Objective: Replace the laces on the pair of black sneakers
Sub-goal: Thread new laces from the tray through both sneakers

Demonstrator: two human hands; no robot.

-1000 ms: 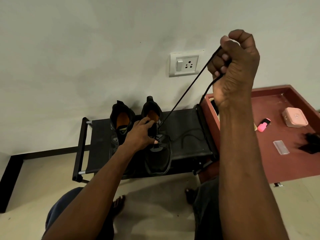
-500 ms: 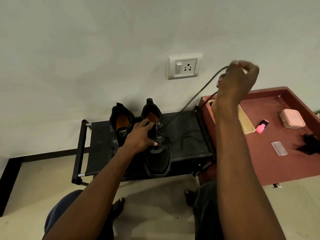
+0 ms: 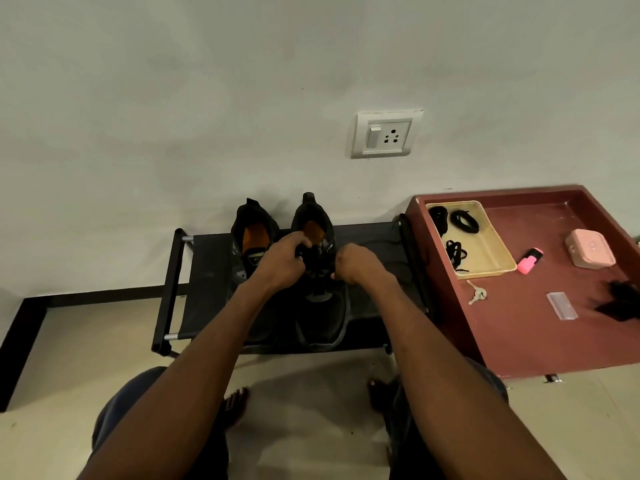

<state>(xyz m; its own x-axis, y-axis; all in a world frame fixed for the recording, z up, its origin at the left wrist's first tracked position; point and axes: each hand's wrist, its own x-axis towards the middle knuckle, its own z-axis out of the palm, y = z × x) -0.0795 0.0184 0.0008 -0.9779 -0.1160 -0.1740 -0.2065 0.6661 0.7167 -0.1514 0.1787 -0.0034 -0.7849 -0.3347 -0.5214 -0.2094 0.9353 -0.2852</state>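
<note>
On the black rack [image 3: 207, 271], the right sneaker [image 3: 322, 306] sits between both hands. The left hand [image 3: 282, 259] curls on its tongue; the right hand [image 3: 356, 263] is curled at its side, grip hidden.

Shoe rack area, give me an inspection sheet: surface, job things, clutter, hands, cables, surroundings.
Surface: black shoe rack against the wall; maroon table to its right.
Job's things: two black sneakers on the rack; coiled black laces in a beige tray.
Clutter: pink highlighter, pink case, keys, clear packet, dark object.
Hands: left hand and right hand at the right-side sneaker's lacing, fingers curled; contents unclear.
Cables: nothing seen.
Surroundings: wall socket; tiled floor.
</note>
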